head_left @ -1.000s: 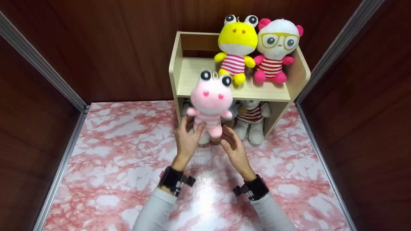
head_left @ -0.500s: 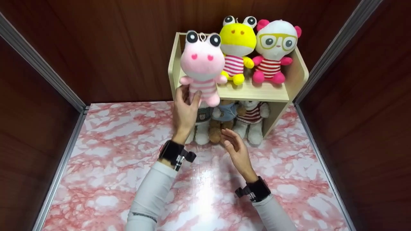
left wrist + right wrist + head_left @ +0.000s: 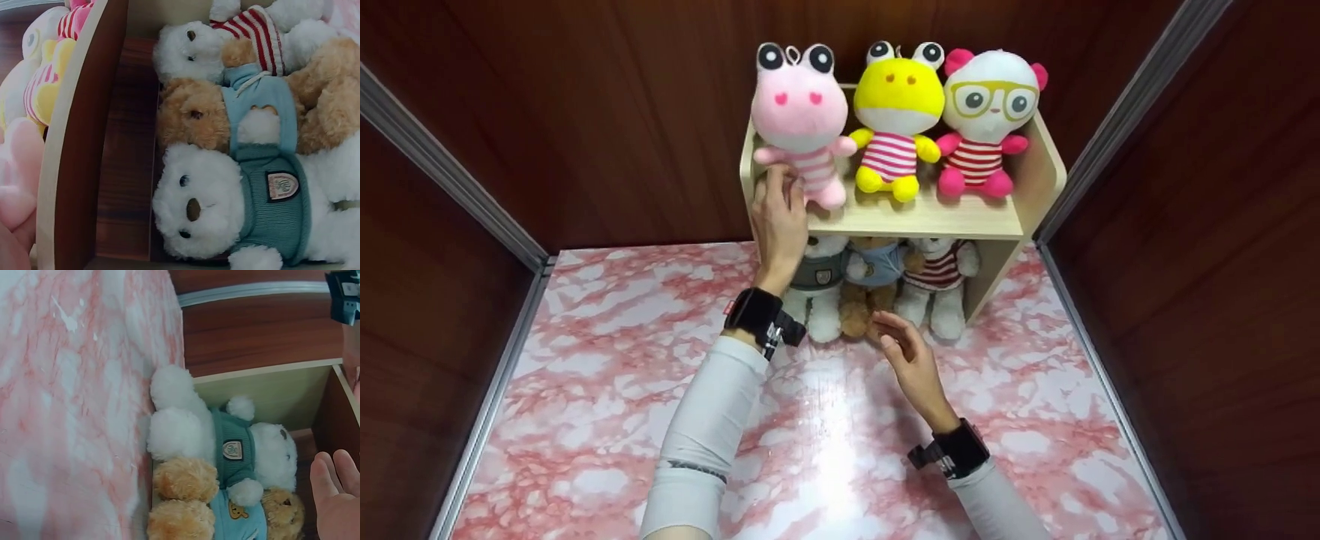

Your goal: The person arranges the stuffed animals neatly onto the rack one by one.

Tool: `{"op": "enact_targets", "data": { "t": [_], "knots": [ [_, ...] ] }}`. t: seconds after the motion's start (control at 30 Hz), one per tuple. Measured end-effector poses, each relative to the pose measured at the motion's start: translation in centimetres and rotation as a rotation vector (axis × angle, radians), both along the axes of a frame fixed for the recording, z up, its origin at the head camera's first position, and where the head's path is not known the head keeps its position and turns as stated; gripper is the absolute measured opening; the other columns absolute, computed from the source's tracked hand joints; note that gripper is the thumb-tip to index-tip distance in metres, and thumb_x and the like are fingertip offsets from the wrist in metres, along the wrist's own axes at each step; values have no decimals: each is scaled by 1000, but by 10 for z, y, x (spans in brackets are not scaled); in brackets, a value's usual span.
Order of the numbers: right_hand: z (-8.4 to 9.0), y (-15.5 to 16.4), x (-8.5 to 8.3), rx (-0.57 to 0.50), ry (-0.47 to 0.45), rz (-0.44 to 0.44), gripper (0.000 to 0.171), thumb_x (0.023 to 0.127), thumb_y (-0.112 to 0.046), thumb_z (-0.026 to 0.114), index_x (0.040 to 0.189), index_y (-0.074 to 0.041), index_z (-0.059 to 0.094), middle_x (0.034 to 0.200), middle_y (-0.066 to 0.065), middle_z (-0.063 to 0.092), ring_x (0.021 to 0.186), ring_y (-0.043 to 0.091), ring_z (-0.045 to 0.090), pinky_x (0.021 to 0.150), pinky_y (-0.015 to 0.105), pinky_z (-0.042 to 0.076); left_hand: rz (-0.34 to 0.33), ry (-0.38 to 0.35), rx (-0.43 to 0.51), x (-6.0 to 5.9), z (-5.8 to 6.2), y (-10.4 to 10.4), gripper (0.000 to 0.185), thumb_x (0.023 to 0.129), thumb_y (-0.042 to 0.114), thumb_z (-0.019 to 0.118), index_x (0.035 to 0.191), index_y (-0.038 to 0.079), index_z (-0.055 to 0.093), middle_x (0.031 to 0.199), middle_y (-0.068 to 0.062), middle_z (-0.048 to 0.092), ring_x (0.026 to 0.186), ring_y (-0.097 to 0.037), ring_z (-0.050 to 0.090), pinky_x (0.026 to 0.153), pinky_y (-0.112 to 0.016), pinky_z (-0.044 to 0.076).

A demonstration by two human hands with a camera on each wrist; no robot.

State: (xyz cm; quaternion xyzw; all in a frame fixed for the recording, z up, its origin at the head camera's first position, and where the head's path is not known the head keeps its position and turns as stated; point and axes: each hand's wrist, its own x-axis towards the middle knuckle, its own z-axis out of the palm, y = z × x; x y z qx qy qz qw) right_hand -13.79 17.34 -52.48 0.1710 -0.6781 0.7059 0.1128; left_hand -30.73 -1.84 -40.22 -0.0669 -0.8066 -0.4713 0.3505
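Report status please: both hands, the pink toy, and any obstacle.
Left hand grips pink frog plush at shelf top, left end. Right hand open, idle. Yellow frog plush close beside.

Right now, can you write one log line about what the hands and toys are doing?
left hand: holds pink frog plush on shelf top | right hand: open, near brown bear | yellow frog beside pink

Landmark: your shelf unit [image 3: 930,219], standing at the back of the table [image 3: 607,390].
Top shelf, left to right: frog toy [image 3: 799,120], second frog toy [image 3: 894,120], panda toy [image 3: 984,124].
Under the shelf, left to right: bear in knit sweater [image 3: 816,279], middle bear [image 3: 870,289], striped bear [image 3: 936,281].
Before the shelf: your right hand [image 3: 911,364].
At the shelf's left front edge: your left hand [image 3: 778,221], on the first frog toy.
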Motion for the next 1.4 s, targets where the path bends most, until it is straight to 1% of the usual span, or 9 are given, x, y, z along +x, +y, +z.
{"op": "enact_targets", "data": {
  "t": [0.17, 0.33, 0.5, 0.63, 0.8, 1.0, 1.1, 1.23, 1.4],
  "knots": [
    [-5, 1, 1, -9, -4, 14, 37, 100, 3, 46, 135, 14, 42, 134, 30, 48, 122, 48, 45, 102, 38, 42, -25, -75, -17, -9, 8, 5, 17, 98, 12, 53, 116, 11, 54, 115, -9, 53, 106, -22, 54, 89, -29, 44],
    [-20, 3, -3, -12, -15, 24, 37, 100, 3, 45, 136, 11, 43, 135, 23, 50, 123, 43, 47, 103, 36, 42, -44, -111, -16, -17, 6, 8, 19, 100, 5, 47, 118, 8, 52, 117, -10, 50, 108, -22, 52, 91, -29, 43],
    [-35, 6, -8, -22, -7, 19, 37, 101, -4, 48, 137, 5, 45, 135, 30, 46, 124, 44, 46, 104, 36, 41, -117, -164, -21, -20, 5, 8, 32, 97, 0, 47, 129, 5, 46, 133, -14, 42, 120, -23, 45, 101, -25, 37],
    [-22, 5, -3, -22, -20, 23, 37, 101, -4, 47, 136, 9, 43, 135, 29, 47, 125, 45, 45, 104, 37, 40, -175, -175, -48, -18, 5, 11, 45, 96, 0, 50, 139, 4, 39, 148, -19, 25, 129, -26, 37, 105, -26, 35],
    [-10, 7, 1, 8, -10, 14, 37, 100, 2, 45, 134, 15, 41, 133, 33, 47, 123, 47, 45, 102, 33, 42, -161, -73, -89, -9, -3, 12, 55, 93, 5, 57, 144, 3, 37, 154, -25, 13, 135, -31, 33, 102, -35, 40],
    [-8, 15, 0, 47, -5, -56, 36, 100, 0, 47, 134, 14, 45, 133, 25, 52, 123, 44, 47, 100, 29, 43, -187, 169, -92, 8, -21, 10, 54, 89, 5, 61, 139, -3, 41, 155, -25, 14, 143, -27, 20, 110, -30, 31],
    [-8, 20, -1, 52, -22, -75, 37, 101, -2, 47, 134, 13, 45, 133, 23, 52, 124, 42, 47, 100, 29, 42, -222, 282, -100, 19, -32, 6, 53, 88, 4, 62, 137, -5, 42, 155, -26, 16, 143, -29, 18, 112, -34, 29],
    [-8, 29, -1, 56, -46, -97, 38, 101, -4, 48, 135, 13, 43, 134, 25, 51, 125, 41, 46, 102, 30, 41, -267, 387, -119, 35, -52, -3, 55, 87, 6, 61, 137, -5, 41, 153, -28, 21, 142, -34, 22, 113, -46, 24],
    [-3, 43, 0, 96, -63, -143, 42, 100, -4, 49, 138, 12, 40, 137, 26, 47, 125, 40, 45, 101, 29, 42, -346, 417, -149, 54, -88, -19, 54, 88, 10, 58, 138, -2, 41, 152, -27, 27, 139, -36, 29, 111, -48, 28]
  ]
}}
